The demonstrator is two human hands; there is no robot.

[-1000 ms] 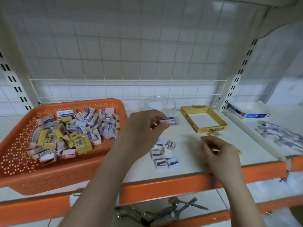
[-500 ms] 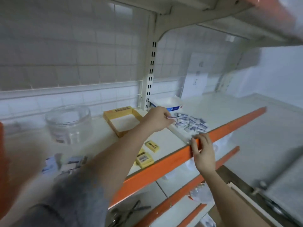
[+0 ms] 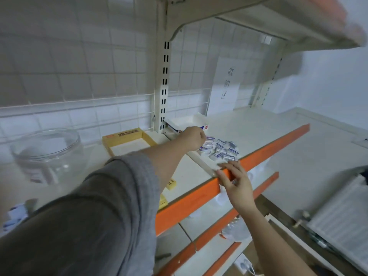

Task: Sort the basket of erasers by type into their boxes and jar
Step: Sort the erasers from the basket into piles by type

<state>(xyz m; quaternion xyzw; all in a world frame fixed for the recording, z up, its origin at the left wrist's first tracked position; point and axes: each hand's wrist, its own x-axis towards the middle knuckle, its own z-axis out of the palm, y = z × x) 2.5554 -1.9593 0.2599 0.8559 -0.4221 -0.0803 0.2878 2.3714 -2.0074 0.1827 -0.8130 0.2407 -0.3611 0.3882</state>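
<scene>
My left hand (image 3: 194, 137) reaches across to the right shelf bay, its curled fingers pinching a blue-and-white eraser (image 3: 208, 139) at the left edge of a pile of blue-and-white erasers (image 3: 221, 149). A white-and-blue box (image 3: 187, 124) stands open just behind the hand. My right hand (image 3: 233, 177) rests on the orange shelf edge (image 3: 264, 147) below the pile, fingers fairly straight. A yellow box (image 3: 127, 142) and a clear jar (image 3: 45, 154) stand further left. Two yellow erasers (image 3: 171, 184) lie partly hidden by my left forearm. The basket is out of view.
A perforated upright post (image 3: 164, 86) divides the two shelf bays. A paper sign (image 3: 227, 84) hangs at the back right. Blurred small erasers (image 3: 14, 216) lie at the far left. Lower orange-edged shelves (image 3: 229, 216) and a white radiator (image 3: 342, 220) are below right.
The view swung right, away from the basket. My left hand carried the blue-and-white eraser over to the pile. My right hand moved from the shelf top to the orange edge.
</scene>
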